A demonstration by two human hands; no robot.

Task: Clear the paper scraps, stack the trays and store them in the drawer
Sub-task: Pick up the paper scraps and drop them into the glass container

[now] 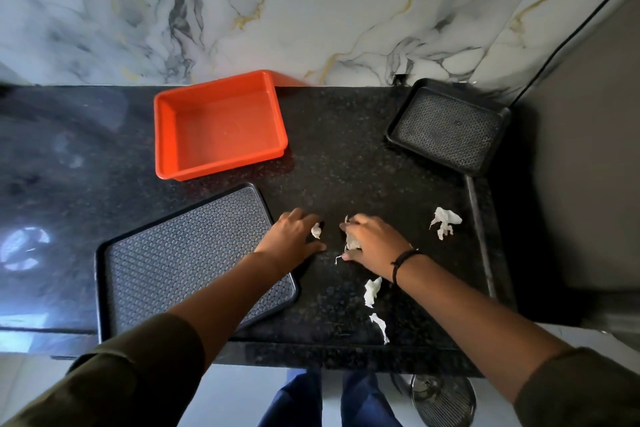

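My left hand [294,236] rests on the black counter with a small white paper scrap [316,230] pinched at its fingertips. My right hand [374,241] is closed around crumpled white paper [351,242]. Loose scraps lie to the right [445,221], below my right wrist [372,291] and near the front edge [380,326]. A large black patterned tray [166,260] lies under my left forearm. An orange tray [218,125] sits at the back. A smaller black tray [450,126] sits at the back right.
The dark granite counter [346,166] ends at a marble wall behind and a raised edge strip [479,236] on the right. A round metal bin [443,399] stands on the floor below the front edge.
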